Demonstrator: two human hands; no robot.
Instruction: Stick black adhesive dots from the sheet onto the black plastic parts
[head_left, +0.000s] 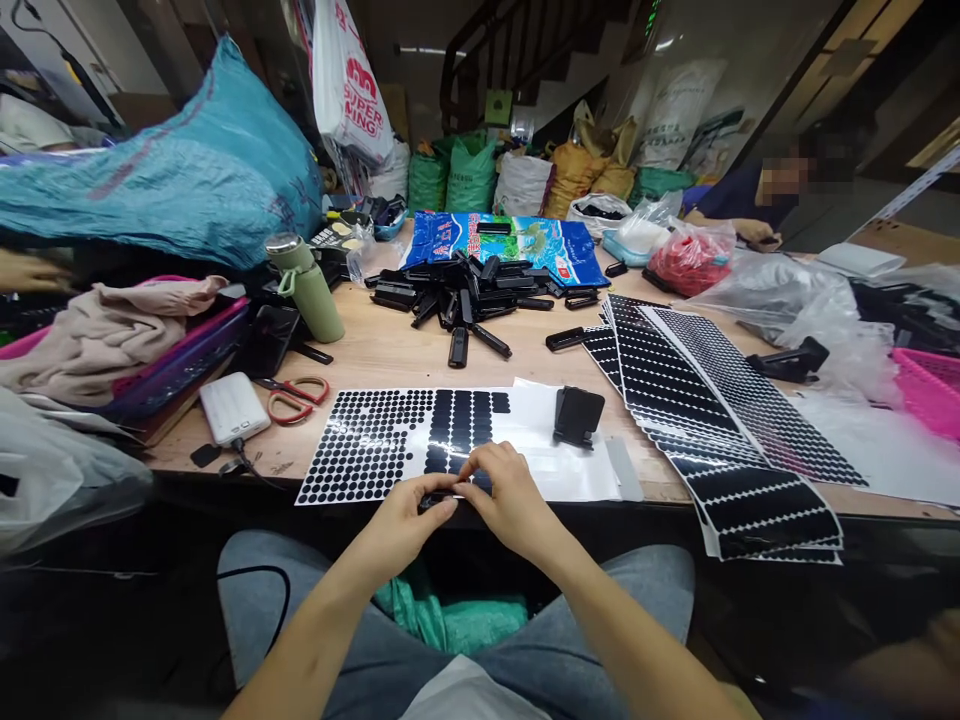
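Wooden tabletop [375,350], at its near edge a black piece [437,494] pinched at the fingertips of left grip [411,518] and right grip [504,490].

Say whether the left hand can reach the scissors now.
Probably yes, once freed from the black piece: only the flat dotted sheet lies between the left hand and the scissors, which look uncovered.

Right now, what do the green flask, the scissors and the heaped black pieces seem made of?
Green flask: perhaps coated metal, given its smooth, low-sheen body, though plastic is possible.
Scissors: the red handles look like smooth plastic; the dark, thin blades are probably metal.
Heaped black pieces: likely hard plastic, from their crisp edges and glossy highlights.
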